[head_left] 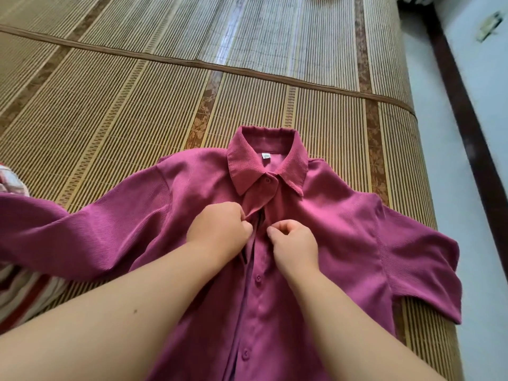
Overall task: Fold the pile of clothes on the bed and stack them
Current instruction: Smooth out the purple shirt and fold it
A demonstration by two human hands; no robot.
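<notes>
Magenta shirt (pixel 338 215) flat on bamboo mat (pixel 123 105), front edges pinched in curled fingers of left hand (pixel 217 228) and right hand (pixel 295 244).

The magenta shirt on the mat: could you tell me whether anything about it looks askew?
Yes. The shirt gapes open just below its collar button, where the left hand and right hand pinch the front edges. One sleeve lies over striped cloth.

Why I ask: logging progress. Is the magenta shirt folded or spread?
Spread: magenta shirt lies front up on the bamboo mat, sleeves out sideways; left hand and right hand pinch its placket.
</notes>
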